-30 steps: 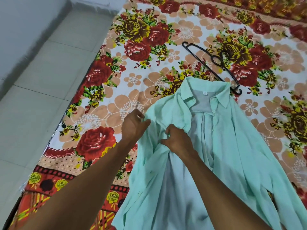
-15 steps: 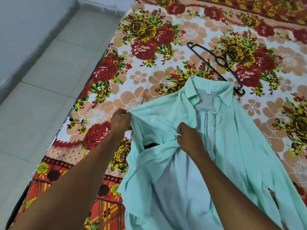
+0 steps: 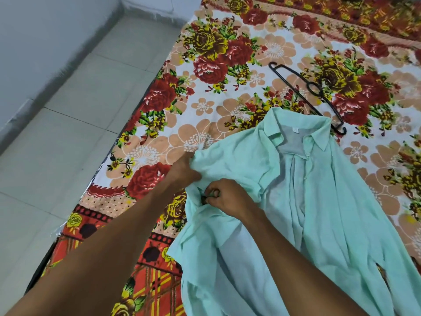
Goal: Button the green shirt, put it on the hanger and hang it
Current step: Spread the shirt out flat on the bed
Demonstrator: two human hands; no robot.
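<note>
Since the earlier frame the right hand (image 3: pixel 230 198) has dropped from the front panel to the sleeve opening at 9 o'clock of the green shirt (image 3: pixel 319 201), pinching cloth there. The left hand (image 3: pixel 185 168) grips the shoulder fold. The shirt lies open and unbuttoned on the floral bedsheet (image 3: pixel 227 65), collar toward 12 o'clock, hanger (image 3: pixel 307 92) just beyond. Risk: thin, wrinkled fabric may bunch, misaligning the plackets.

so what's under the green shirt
The floral bedsheet lies under the green shirt. The black hanger's near edge sits by the collar. Anything else beneath is covered.
</note>
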